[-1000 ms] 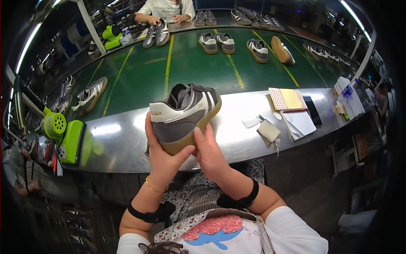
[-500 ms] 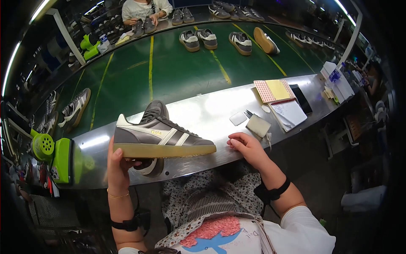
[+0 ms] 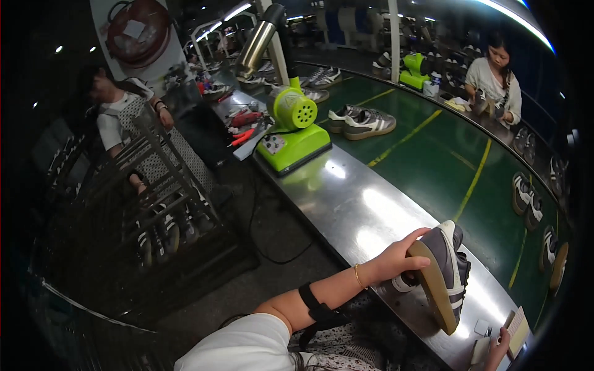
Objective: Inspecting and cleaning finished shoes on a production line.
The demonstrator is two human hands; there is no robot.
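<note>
Left hand [image 3: 401, 260] gripped a grey shoe [image 3: 448, 275] by the heel over the metal worktop [image 3: 346, 201], another shoe [image 3: 405, 284] partly hidden just beside it, while the right hand [image 3: 497, 351] sat by the notebook [image 3: 520, 332], too small near the edge to tell if open or closed.

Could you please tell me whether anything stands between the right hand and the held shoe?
Nothing tall is visible between the right hand and the shoe in the left hand. A flat white piece and a beige block lie low on the bench there.
</note>
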